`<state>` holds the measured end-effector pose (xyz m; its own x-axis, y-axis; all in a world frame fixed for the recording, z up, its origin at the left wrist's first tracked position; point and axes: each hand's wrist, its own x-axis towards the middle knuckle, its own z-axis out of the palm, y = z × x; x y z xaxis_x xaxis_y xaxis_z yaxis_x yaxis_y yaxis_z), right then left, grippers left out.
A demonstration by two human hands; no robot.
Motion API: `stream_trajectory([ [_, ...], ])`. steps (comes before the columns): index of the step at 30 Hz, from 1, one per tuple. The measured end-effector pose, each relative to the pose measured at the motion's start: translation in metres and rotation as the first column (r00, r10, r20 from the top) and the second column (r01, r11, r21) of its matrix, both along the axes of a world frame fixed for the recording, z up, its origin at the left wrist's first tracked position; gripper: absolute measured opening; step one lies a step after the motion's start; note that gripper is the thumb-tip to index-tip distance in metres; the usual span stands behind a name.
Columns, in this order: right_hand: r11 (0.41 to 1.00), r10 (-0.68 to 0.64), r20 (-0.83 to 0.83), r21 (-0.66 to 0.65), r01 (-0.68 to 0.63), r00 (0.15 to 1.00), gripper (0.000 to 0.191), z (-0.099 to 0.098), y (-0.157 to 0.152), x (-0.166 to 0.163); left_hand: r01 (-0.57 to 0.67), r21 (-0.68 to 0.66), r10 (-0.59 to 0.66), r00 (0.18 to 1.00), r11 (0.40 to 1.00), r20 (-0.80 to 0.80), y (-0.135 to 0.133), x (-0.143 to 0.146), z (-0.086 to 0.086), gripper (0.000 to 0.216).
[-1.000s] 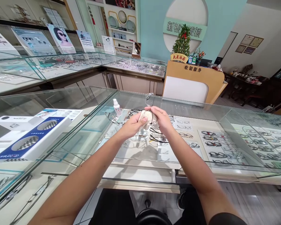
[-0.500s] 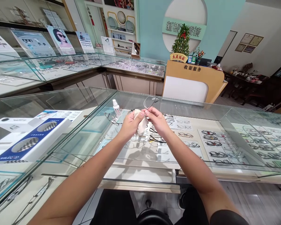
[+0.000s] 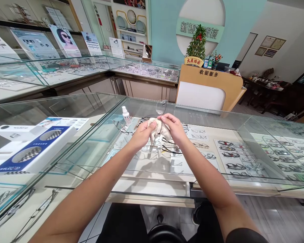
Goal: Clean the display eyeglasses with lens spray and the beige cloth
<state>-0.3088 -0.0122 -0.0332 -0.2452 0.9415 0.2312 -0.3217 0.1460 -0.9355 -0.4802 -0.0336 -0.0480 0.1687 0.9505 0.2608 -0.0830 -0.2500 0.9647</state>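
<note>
My left hand [image 3: 143, 133] is closed on a cream cloth [image 3: 154, 129], its thumb pressed on top. A pair of thin-rimmed eyeglasses [image 3: 161, 107] stands up between my hands, one lens showing above the cloth. The cloth covers much of the rest of the frame. My right hand [image 3: 174, 128] pinches the eyeglasses near the middle, with cloth under its fingers. Both hands are above the glass counter. A white bottle [image 3: 126, 115] stands left of my hands, beside another pair of glasses [image 3: 122, 127] on the glass top.
Below the glass, rows of spectacle frames [image 3: 231, 155] lie in the display case [image 3: 212, 180]. A blue and white box [image 3: 34, 148] sits on the left counter. Beyond are more showcases [image 3: 142, 72] and a wooden cashier desk [image 3: 210, 87]. An open drawer [image 3: 152, 187] is in front of me.
The cloth is spread wider and now reaches toward my right hand. The eyeglasses have turned, so the bare lens stands more upright. My right hand has shifted slightly right.
</note>
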Motion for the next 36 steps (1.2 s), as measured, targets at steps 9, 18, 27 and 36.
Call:
stream_trajectory([
  [9, 1.0, -0.017, 0.015, 0.001, 0.017, 1.0, 0.042, -0.002, 0.004, 0.002, 0.121, 0.023, -0.12, 0.991, 0.992, -0.052, 0.001, -0.003, 0.001, 0.063],
  [18, 0.991, -0.012, 0.111, 0.134, -0.003, 0.994, 0.05, -0.01, 0.002, -0.004, -0.108, 0.007, 0.108, 0.993, 0.994, 0.048, 0.005, 0.004, -0.01, 0.079],
  [27, 0.998, -0.058, 0.026, 0.034, 0.057, 0.998, 0.035, -0.01, 0.011, 0.001, 0.098, -0.088, -0.099, 0.995, 0.991, -0.007, 0.011, -0.006, -0.006, 0.071],
  [36, 0.996, -0.08, 0.051, 0.036, 0.078, 0.996, 0.039, -0.014, 0.011, -0.002, 0.002, 0.022, -0.002, 1.0, 1.0, 0.024, 0.011, 0.005, -0.013, 0.062],
])
